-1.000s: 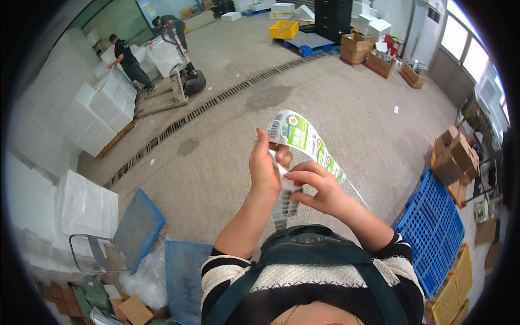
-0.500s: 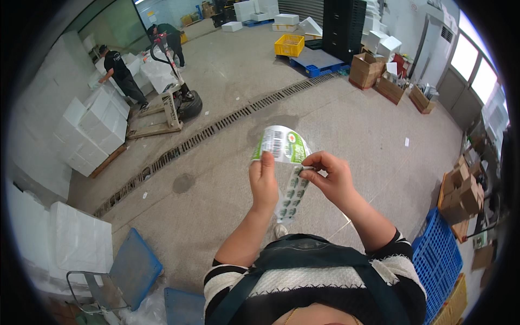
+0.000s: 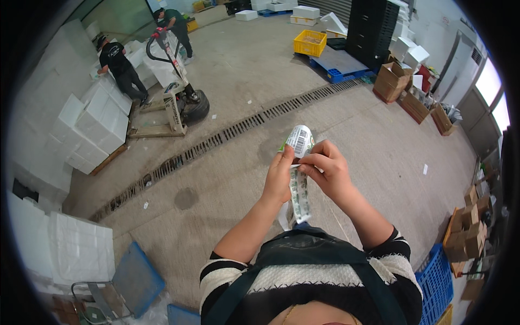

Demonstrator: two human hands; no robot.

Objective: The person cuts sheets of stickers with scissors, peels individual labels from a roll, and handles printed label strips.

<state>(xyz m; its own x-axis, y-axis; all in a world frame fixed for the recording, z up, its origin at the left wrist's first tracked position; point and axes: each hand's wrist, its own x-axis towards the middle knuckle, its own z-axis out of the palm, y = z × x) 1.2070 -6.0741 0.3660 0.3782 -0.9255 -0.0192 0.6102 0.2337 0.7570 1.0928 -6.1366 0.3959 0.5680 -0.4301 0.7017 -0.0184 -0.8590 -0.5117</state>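
My left hand is closed around the side of a curled white-and-green printed label, its thumb lying along the edge. The label bears a barcode and stands up above my fingers. Close beside it, my right hand pinches the near edge where a strip of small green-printed stickers begins. From between my hands the strip hangs down toward my dark apron. A plain white tail of backing dangles to its left. My fingertips partly hide where label and strip meet.
A slotted drain crosses the floor ahead. A pallet jack stands left, near white foam boxes and two people. A yellow crate sits on a blue pallet. Cardboard boxes stand right; a blue chair is lower left.
My hands have come closer together, and the label is curled more tightly between them. The surroundings have shifted mostly rightward in view. The person in black at left has turned and leaned over the boxes.
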